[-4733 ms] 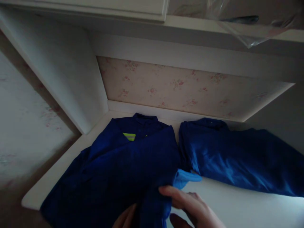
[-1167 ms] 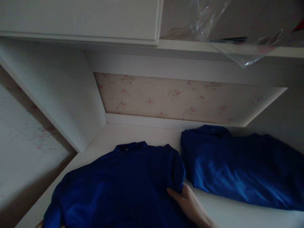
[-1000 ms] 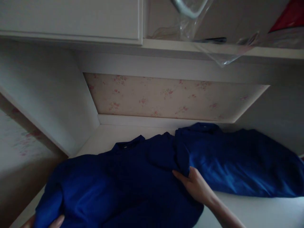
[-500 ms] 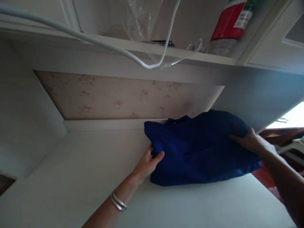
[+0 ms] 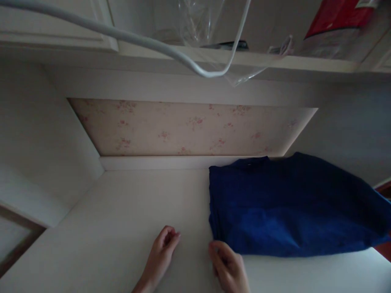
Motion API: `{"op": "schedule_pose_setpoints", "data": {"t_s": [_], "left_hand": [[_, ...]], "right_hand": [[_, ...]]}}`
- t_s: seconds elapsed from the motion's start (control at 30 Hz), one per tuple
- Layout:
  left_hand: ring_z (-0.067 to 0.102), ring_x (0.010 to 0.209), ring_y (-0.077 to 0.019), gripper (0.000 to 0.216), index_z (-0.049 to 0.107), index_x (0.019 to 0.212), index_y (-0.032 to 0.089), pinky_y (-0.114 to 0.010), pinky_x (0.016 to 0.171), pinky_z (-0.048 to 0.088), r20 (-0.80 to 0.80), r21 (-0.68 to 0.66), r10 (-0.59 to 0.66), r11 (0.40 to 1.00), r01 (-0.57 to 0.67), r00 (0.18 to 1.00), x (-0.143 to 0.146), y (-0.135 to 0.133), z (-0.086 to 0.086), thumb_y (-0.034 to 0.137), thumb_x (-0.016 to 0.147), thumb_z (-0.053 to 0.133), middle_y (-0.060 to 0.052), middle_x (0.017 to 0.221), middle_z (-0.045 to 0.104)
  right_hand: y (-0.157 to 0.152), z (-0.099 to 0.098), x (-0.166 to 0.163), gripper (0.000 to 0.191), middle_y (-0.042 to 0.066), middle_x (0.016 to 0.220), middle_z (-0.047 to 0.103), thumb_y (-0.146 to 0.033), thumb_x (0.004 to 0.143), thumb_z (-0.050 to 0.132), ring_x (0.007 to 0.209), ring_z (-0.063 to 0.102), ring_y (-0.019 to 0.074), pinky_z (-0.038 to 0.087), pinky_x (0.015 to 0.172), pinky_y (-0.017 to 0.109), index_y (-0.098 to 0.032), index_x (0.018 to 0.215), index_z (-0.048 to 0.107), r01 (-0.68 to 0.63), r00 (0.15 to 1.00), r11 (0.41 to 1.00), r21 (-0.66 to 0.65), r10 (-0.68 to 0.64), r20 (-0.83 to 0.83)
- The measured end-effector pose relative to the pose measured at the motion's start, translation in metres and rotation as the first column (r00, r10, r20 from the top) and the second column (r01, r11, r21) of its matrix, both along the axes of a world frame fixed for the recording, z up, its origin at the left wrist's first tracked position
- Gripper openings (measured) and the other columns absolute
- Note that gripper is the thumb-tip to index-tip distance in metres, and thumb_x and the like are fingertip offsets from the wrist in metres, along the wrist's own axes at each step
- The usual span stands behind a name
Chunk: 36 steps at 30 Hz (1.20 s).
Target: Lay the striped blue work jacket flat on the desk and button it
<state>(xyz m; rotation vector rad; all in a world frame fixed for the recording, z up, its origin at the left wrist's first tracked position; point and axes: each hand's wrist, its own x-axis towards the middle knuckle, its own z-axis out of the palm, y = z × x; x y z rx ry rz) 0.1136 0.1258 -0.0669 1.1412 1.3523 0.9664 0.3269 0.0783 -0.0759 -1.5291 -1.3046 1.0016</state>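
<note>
Left hand [image 5: 160, 254] is seen low at centre, resting on the white tabletop [image 5: 122, 219]; its fingers [image 5: 170, 237] are curled loosely inward, nothing is held between them, and only the tabletop is touched. Right hand [image 5: 227, 266] is seen just beside it, fingers [image 5: 218, 248] bent and half closed, empty; the fingertips are placed right at the near left corner of the folded blue garment [image 5: 287, 207], whether touching the cloth or just short of it cannot be told in the dim light.

The garment is laid flat on the tabletop, right of centre, its far edge set against the ledge below the floral wallpaper panel [image 5: 189, 128]. A collar edge is made out at the far side. The left edge is folded straight; the right end is spread wider toward the frame edge. The cloth is deep blue, with soft creases along the near fold.

Overhead, a shelf [image 5: 275, 61] is noted, with a white cable [image 5: 146, 40] and a clear plastic bag [image 5: 198, 20] hung from it
</note>
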Motion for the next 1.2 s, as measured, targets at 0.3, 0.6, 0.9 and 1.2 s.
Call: {"op": "schedule_pose_setpoints", "data": {"t_s": [0.3, 0.6, 0.9, 1.2], "left_hand": [[0.035, 0.058, -0.0118, 0.035, 0.05, 0.072, 0.022, -0.025, 0.059, 0.032, 0.026, -0.025, -0.105, 0.994, 0.105, 0.994, -0.005, 0.0, 0.004, 0.054, 0.082, 0.061, 0.007, 0.062, 0.039], [0.044, 0.069, -0.0147, 0.032, 0.052, 0.074, 0.021, -0.026, 0.066, 0.035, 0.013, -0.009, -0.178, 0.984, 0.178, 0.984, -0.004, -0.002, 0.006, 0.05, 0.083, 0.062, 0.004, 0.068, 0.047], [0.044, 0.068, -0.0145, 0.03, 0.051, 0.074, 0.021, -0.025, 0.065, 0.035, -0.005, -0.002, -0.19, 0.982, 0.19, 0.982, -0.005, -0.003, 0.003, 0.047, 0.084, 0.061, 0.005, 0.068, 0.047], [0.044, 0.068, -0.0139, 0.03, 0.051, 0.075, 0.021, -0.025, 0.065, 0.034, -0.013, -0.011, -0.195, 0.981, 0.195, 0.981, -0.005, -0.002, 0.002, 0.047, 0.084, 0.061, 0.005, 0.069, 0.046]], "right_hand": [[0.021, 0.004, -0.052, 0.047, -0.002, 0.053, 0.051, -0.059, 0.088, 0.05, 0.05, 0.049, 0.0161, 0.037, 0.05, 0.027, -0.016, 0.094, 0.069, -0.148, 0.989, 0.985, -0.084, 0.149, 0.003], [0.018, 0.003, -0.05, 0.038, -0.002, 0.06, 0.051, -0.051, 0.093, 0.047, 0.056, 0.046, 0.0151, 0.034, 0.054, 0.027, -0.019, 0.093, 0.068, -0.196, 0.974, 0.977, -0.082, 0.204, 0.095], [0.019, 0.002, -0.05, 0.033, -0.001, 0.063, 0.056, -0.045, 0.094, 0.047, 0.059, 0.05, 0.0156, 0.036, 0.056, 0.026, -0.019, 0.09, 0.067, -0.229, 0.961, 0.972, -0.056, 0.235, 0.148], [0.019, 0.0, -0.049, 0.034, -0.001, 0.059, 0.056, -0.046, 0.093, 0.049, 0.054, 0.049, 0.0143, 0.037, 0.053, 0.025, -0.019, 0.091, 0.069, -0.221, 0.967, 0.975, -0.032, 0.223, 0.122]]}}
